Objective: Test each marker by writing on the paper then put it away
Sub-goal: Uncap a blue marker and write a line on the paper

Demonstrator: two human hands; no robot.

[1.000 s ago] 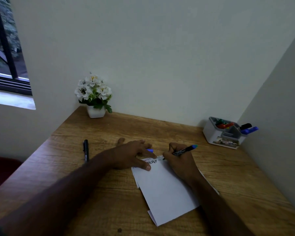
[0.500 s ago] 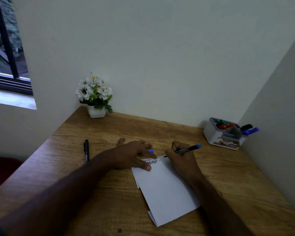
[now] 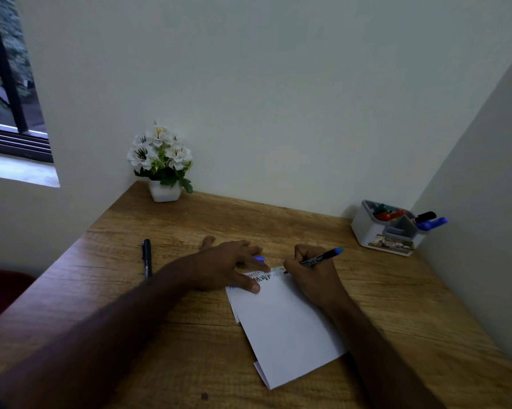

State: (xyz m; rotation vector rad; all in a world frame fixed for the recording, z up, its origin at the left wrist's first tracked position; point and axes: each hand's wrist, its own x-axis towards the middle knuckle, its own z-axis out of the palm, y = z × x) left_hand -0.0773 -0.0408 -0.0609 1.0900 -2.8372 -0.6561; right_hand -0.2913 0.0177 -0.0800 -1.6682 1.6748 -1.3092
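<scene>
A white paper [image 3: 287, 326] lies on the wooden desk [image 3: 172, 228], with handwritten letters along its top edge. My right hand [image 3: 310, 276] grips a black marker with a blue end [image 3: 322, 256], its tip on the paper's top right. My left hand [image 3: 228, 268] lies flat with spread fingers on the paper's top left corner. A blue cap [image 3: 260, 259] peeks out under its fingers. Left of my arm lies a capped black marker [image 3: 147, 258]. At the far right stands a white organizer [image 3: 387, 231] with two markers [image 3: 429, 221] sticking out.
A white pot of white flowers [image 3: 163, 163] stands at the desk's back left corner. Walls close in behind and on the right. A window is at the far left. The organizer also holds red and green items [image 3: 386, 212].
My right hand has shifted slightly right along the top line of writing with the marker. The left hand has stayed on the paper.
</scene>
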